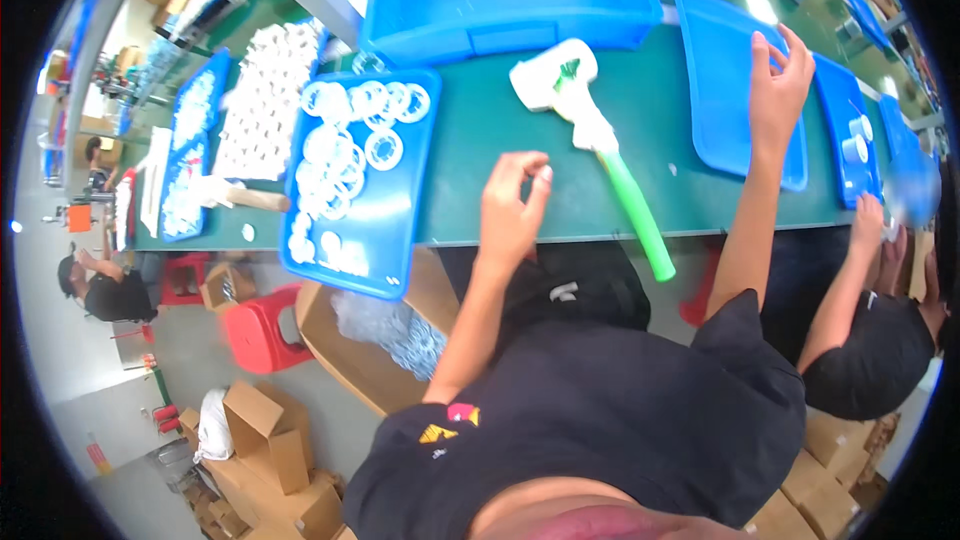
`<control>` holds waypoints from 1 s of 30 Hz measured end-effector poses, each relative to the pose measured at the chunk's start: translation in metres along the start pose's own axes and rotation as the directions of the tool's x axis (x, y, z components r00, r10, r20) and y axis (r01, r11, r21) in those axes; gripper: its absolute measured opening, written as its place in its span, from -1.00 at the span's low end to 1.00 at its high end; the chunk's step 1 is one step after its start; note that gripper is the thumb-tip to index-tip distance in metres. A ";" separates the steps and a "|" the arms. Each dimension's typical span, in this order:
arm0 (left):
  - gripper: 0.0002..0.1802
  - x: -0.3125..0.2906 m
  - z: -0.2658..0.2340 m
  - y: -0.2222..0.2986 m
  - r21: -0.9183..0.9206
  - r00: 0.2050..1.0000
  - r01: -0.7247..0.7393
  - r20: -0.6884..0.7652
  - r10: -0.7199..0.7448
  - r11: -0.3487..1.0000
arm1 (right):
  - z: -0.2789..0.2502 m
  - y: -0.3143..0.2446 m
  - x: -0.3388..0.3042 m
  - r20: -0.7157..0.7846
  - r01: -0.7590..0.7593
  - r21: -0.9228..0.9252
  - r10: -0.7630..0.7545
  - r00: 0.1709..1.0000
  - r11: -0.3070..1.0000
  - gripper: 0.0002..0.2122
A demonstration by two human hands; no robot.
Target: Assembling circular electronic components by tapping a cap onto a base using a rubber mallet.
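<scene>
Green-handled tool (613,165) pokes past the near edge of the worktop (470,130) (easier to grab, I guess), left hand (515,202) loosely curled near it, right hand (783,85) relaxed over the blue tray (718,80), both seemingly empty.

You've got a black short-sleeved T-shirt (600,420) on, rounded neckline. Left sleeve (395,460) and right sleeve (738,333): same black. Multicolour print (437,434) by the left sleeve's opening, on sleeve or chest, can't tell: pinkish-red patch with yellow on the far side, angular yellow patch nearer, small whitish mark nearest. Left forearm (473,325), right forearm (746,235), left hand (514,205), right hand (781,90) all bare. Black lower garment (600,302), type unclear, white mark (564,291) on it.
</scene>
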State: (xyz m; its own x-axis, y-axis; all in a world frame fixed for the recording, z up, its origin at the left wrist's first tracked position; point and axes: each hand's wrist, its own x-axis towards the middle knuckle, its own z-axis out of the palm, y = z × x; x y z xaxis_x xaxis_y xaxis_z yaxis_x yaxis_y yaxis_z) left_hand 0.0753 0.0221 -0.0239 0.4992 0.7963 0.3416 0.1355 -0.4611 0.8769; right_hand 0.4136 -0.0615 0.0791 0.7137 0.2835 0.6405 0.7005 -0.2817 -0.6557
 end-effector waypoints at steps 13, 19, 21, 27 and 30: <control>-0.81 0.010 -0.005 0.007 -0.052 0.998 0.068 0.012 -0.067 0.996 | 0.142 -0.083 0.077 0.203 0.229 0.351 -0.313 0.928 0.908 -0.55; -0.86 -0.022 -0.039 0.018 0.015 0.981 0.065 -0.182 -0.061 0.998 | 0.254 -0.076 0.115 0.447 0.430 0.092 -0.423 0.788 0.898 -0.54; -0.86 -0.028 -0.043 0.008 0.105 0.967 0.103 -0.242 -0.075 0.989 | 0.298 -0.049 0.141 0.568 0.381 -0.025 -0.301 0.766 0.924 -0.50; -0.87 -0.015 -0.030 0.000 0.386 0.980 0.163 -0.169 -0.104 0.908 | 0.432 -0.030 0.189 0.640 0.073 -0.311 0.152 0.753 0.947 -0.59; -0.90 -0.001 -0.027 -0.005 0.349 0.974 0.181 -0.194 -0.118 0.919 | 0.495 -0.027 0.186 0.551 0.050 -0.308 0.135 0.824 0.950 -0.67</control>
State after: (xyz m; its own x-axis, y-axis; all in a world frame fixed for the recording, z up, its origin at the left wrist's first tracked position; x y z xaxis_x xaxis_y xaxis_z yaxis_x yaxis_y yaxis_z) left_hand 0.0508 0.0342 -0.0196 0.3040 0.9060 0.2946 0.5138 -0.4163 0.7501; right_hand 0.5242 0.4529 0.0180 0.6792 0.7005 0.2190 0.7031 -0.5356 -0.4677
